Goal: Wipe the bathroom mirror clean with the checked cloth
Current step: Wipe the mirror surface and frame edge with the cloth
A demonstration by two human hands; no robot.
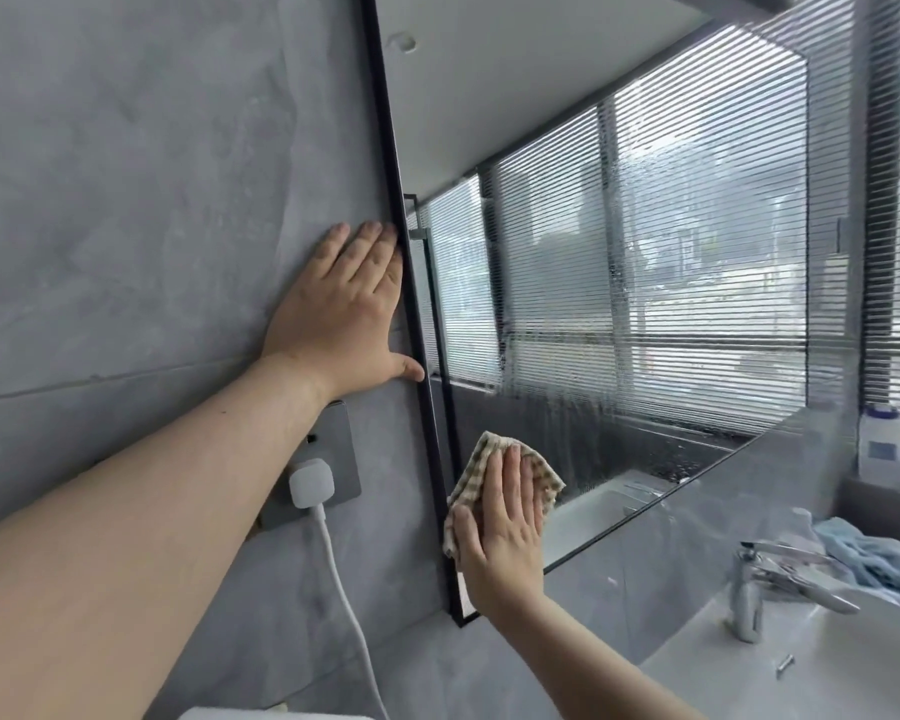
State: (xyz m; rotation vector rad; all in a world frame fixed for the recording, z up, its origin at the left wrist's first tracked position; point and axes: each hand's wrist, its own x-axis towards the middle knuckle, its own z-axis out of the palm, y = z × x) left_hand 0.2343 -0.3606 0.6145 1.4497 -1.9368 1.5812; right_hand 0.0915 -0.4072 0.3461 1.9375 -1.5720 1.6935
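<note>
Mid-wipe, our right hand (500, 537) presses the checked cloth (476, 467) flat-fingered on the mirror (541, 122), our left hand (341, 319) braced open above it; next, we judge, sweep up-right across the droplets (666, 459).

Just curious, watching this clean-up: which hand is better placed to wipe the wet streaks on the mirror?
The right hand. It presses the checked cloth flat on the lower corner of the mirror, with the droplets just beyond. The left hand rests bare on the grey wall beside the frame.
</note>
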